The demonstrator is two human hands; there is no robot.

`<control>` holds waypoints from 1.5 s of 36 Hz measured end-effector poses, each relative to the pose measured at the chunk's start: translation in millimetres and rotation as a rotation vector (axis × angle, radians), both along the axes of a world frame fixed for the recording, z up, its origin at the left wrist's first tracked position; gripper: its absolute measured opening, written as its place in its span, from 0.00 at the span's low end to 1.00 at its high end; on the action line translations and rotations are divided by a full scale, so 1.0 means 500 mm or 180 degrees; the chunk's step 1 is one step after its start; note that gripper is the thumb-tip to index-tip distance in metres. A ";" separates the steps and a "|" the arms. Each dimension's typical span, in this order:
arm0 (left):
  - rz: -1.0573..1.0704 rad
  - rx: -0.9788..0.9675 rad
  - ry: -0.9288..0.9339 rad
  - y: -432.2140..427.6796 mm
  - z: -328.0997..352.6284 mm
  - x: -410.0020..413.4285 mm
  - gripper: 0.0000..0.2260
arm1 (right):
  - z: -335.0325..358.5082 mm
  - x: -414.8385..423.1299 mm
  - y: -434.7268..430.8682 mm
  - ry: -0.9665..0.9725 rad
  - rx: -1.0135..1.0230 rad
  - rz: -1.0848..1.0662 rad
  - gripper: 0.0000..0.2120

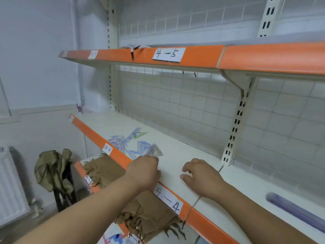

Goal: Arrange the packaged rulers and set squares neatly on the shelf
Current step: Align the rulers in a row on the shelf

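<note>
Several clear packaged set squares and rulers lie scattered in a loose heap on the left part of the white shelf labelled 4-4. My left hand sits at the shelf's orange front edge with its fingers curled. Its knuckles are against the nearest set square, and the fingertips are hidden. My right hand rests on the bare shelf to the right, fingers loosely curled, holding nothing. A long purple packaged ruler lies blurred at the shelf's far right.
Above is the shelf labelled 4-5, with a bracket and slotted upright at the right. Wire mesh backs the shelves. Below is a shelf holding brown paper. An olive bag on a black stand and a radiator are at the left.
</note>
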State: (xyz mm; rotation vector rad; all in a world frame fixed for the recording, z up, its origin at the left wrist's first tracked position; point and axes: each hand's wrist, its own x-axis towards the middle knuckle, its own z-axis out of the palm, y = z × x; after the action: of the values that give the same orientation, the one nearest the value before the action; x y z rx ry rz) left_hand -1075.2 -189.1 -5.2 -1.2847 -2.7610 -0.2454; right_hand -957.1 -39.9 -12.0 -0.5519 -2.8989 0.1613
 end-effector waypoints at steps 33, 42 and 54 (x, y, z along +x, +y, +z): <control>-0.0139 0.0075 -0.0149 -0.167 -0.030 -0.539 0.08 | -0.034 -0.541 -0.134 -0.0127 0.0029 -0.0359 0.14; 0.0074 -0.0011 -0.0009 -0.088 0.016 -0.647 0.14 | -0.029 -0.672 -0.036 -0.0295 0.0010 -0.0412 0.12; 0.0023 -0.0114 -0.0092 -0.014 -0.005 -0.720 0.15 | -0.047 -0.750 0.001 -0.0526 -0.0376 -0.0819 0.15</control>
State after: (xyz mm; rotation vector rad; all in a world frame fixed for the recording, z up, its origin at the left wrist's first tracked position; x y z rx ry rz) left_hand -1435.0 -195.9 -7.5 -1.2891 -2.8061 -0.2167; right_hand -1331.9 -39.4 -35.7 -0.9955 -2.9523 0.2619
